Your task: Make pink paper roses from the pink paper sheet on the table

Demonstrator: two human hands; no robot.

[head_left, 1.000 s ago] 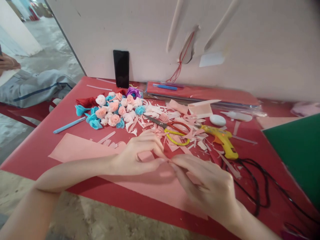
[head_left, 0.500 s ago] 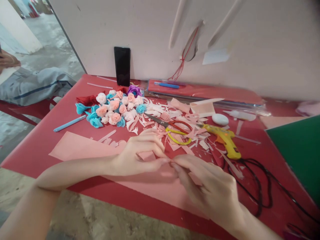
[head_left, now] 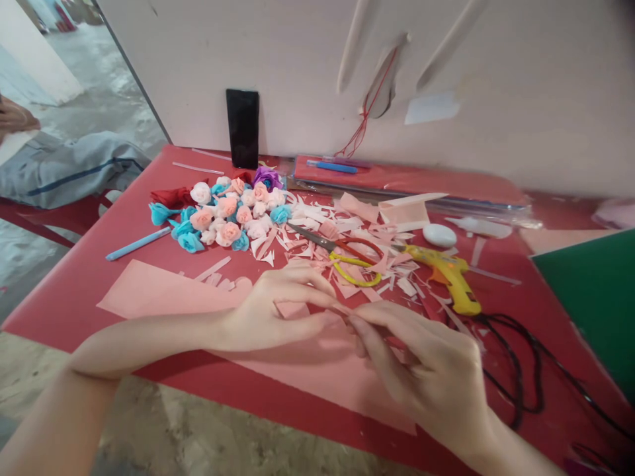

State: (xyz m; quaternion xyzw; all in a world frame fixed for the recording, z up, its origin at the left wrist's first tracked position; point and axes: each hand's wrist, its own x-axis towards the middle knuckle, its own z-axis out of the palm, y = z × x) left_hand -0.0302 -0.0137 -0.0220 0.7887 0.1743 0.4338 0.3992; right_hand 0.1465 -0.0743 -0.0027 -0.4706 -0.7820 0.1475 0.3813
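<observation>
My left hand and my right hand meet over a large pink paper sheet. A small strip of pink paper runs between their fingertips, mostly hidden by the fingers. My right thumb and index finger pinch one end of it. My left fingers are closed on the other end, the thumb a little lower. Just beyond the hands lie scissors with red and yellow handles, on a heap of pink and white paper scraps. Paper roses in pink, white and blue are clustered to the left.
A yellow glue gun with a black cord lies right of the scraps. A phone leans against the upright board. A blue stick lies at left, a green sheet at right. Another person's leg shows at far left.
My right hand has shifted slightly right, and the fingertips of my two hands have parted a little, showing more of the pink strip. The tabletop things stay put.
</observation>
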